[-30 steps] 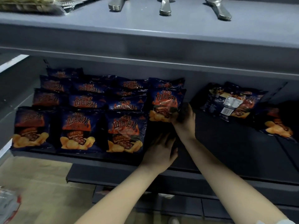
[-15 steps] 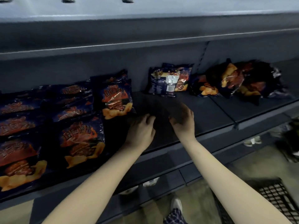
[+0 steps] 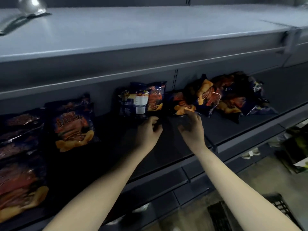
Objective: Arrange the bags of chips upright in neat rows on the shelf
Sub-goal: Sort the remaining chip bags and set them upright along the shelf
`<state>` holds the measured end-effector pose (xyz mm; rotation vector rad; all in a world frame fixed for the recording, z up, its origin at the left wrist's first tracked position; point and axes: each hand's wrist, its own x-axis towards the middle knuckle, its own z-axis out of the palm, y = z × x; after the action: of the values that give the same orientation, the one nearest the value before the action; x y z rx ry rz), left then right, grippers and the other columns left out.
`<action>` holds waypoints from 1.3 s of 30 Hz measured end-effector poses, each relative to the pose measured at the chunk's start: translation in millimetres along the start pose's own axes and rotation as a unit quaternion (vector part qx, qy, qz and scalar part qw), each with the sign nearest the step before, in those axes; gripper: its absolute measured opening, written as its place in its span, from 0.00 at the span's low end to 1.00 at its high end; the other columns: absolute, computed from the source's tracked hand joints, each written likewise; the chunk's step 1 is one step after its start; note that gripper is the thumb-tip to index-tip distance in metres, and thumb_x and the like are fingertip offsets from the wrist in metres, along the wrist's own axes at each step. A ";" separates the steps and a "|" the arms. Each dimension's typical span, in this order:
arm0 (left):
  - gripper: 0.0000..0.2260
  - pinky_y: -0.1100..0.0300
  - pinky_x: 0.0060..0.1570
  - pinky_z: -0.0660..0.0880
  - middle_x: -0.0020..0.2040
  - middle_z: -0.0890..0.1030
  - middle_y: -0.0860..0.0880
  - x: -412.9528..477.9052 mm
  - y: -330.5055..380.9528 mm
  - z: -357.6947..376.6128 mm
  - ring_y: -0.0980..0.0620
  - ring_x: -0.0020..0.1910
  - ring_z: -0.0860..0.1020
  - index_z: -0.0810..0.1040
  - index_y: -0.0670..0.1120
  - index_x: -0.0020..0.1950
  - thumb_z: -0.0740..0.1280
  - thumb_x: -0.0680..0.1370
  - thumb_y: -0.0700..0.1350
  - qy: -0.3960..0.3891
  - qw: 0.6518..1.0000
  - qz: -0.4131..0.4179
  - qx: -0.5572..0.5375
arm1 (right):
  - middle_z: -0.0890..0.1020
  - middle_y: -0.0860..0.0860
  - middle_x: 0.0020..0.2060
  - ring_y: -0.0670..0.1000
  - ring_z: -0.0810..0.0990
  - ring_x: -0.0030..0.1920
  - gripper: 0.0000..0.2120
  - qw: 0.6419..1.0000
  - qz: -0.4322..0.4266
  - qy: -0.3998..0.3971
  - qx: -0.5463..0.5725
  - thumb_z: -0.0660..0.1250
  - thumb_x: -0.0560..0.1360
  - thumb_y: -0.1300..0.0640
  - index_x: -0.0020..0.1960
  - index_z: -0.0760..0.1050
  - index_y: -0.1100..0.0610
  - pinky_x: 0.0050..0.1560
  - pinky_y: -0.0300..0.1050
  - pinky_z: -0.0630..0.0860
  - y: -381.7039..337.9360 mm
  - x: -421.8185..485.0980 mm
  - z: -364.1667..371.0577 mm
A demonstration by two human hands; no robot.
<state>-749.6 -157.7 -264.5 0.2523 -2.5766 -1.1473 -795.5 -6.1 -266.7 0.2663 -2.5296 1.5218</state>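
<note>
Fetching loose bag point(image 3: 180, 105), shelf point(image 3: 221, 130) back; right hand point(image 3: 191, 129) touches it, grip unclear; left hand point(image 3: 147, 132) curled, empty. Next, likely: stand it upright.

Dark blue chip bags point(image 3: 20, 147) printed in red and orange are leaning back in overlapping rows at the left of the shelf point(image 3: 233, 130). 1 end bag point(image 3: 74, 129) is closing those rows on the right, its front showing. Farther right, 1 turned bag point(image 3: 133, 104) is showing its back with white labels, overlapping another bag point(image 3: 155, 97). 1 flat bag point(image 3: 180, 105) is lying beside a jumbled heap point(image 3: 225, 97) at the back.
</note>
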 end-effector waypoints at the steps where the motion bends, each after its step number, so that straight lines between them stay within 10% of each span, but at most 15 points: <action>1: 0.15 0.65 0.48 0.72 0.57 0.79 0.45 10.0 7.9 9.2 0.50 0.54 0.79 0.73 0.43 0.63 0.66 0.77 0.45 -0.007 0.998 -0.040 -0.040 | 0.70 0.54 0.64 0.52 0.72 0.63 0.24 1.000 -0.007 -0.001 -0.004 0.67 0.71 0.67 0.66 0.70 0.57 0.59 0.39 0.68 5.7 7.4 -8.6; 7: 0.27 0.49 0.54 0.77 0.49 0.81 0.45 61.5 21.2 56.8 0.46 0.50 0.81 0.69 0.38 0.67 0.66 0.76 0.55 -0.039 0.966 -0.205 -0.152 | 0.73 0.51 0.61 0.49 0.74 0.60 0.20 0.999 -0.004 -0.044 -0.012 0.68 0.72 0.63 0.63 0.73 0.54 0.60 0.46 0.73 41.6 42.4 -57.6; 11: 0.20 0.60 0.42 0.78 0.50 0.78 0.43 70.4 28.1 75.5 0.48 0.45 0.80 0.74 0.37 0.62 0.65 0.78 0.50 -0.047 0.930 -0.263 -0.253 | 0.71 0.46 0.58 0.43 0.72 0.55 0.18 0.995 -0.018 -0.095 -0.009 0.68 0.73 0.61 0.62 0.73 0.52 0.55 0.36 0.70 55.8 58.1 -74.7; 17: 0.08 0.53 0.48 0.78 0.46 0.82 0.44 67.4 34.4 79.7 0.53 0.40 0.80 0.79 0.42 0.54 0.66 0.77 0.42 0.081 0.956 -0.203 -0.196 | 0.73 0.47 0.54 0.43 0.75 0.51 0.14 0.993 -0.057 -0.108 -0.008 0.65 0.74 0.66 0.57 0.77 0.55 0.46 0.20 0.66 63.7 70.4 -86.0; 24: 0.05 0.66 0.46 0.71 0.41 0.77 0.54 54.5 56.5 31.7 0.56 0.42 0.76 0.76 0.47 0.45 0.60 0.76 0.43 0.200 0.968 -0.046 -0.145 | 0.78 0.53 0.48 0.51 0.77 0.49 0.14 0.985 -0.134 -0.027 0.101 0.61 0.71 0.69 0.47 0.76 0.51 0.47 0.27 0.70 35.3 85.9 -83.6; 29: 0.11 0.74 0.46 0.66 0.46 0.77 0.52 33.0 52.0 -24.4 0.63 0.44 0.72 0.76 0.51 0.41 0.58 0.78 0.41 0.076 0.989 -0.023 -0.127 | 0.76 0.54 0.57 0.42 0.72 0.59 0.16 0.951 -0.243 -0.166 0.093 0.64 0.74 0.50 0.58 0.78 0.57 0.59 0.26 0.64 -3.4 82.6 -53.0; 32: 0.12 0.69 0.49 0.73 0.48 0.79 0.56 17.7 49.2 -52.8 0.62 0.48 0.76 0.79 0.49 0.46 0.58 0.81 0.38 -0.014 0.991 -0.045 -0.126 | 0.70 0.48 0.68 0.44 0.66 0.68 0.31 0.882 -0.232 -0.411 -0.023 0.68 0.73 0.44 0.73 0.64 0.50 0.63 0.31 0.60 -32.1 79.3 -37.2; 39: 0.10 0.74 0.55 0.67 0.49 0.79 0.60 -20.2 35.6 -89.3 0.65 0.53 0.75 0.80 0.50 0.51 0.59 0.81 0.41 0.030 0.999 -0.022 0.024 | 0.71 0.41 0.63 0.43 0.69 0.65 0.35 0.747 -0.241 -0.611 -0.099 0.74 0.69 0.47 0.71 0.65 0.51 0.62 0.33 0.65 -54.8 50.5 19.2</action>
<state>-700.8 -190.2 -185.7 0.3504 -2.5605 -1.0782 -832.2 -51.4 -216.5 2.3060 -2.8816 0.8887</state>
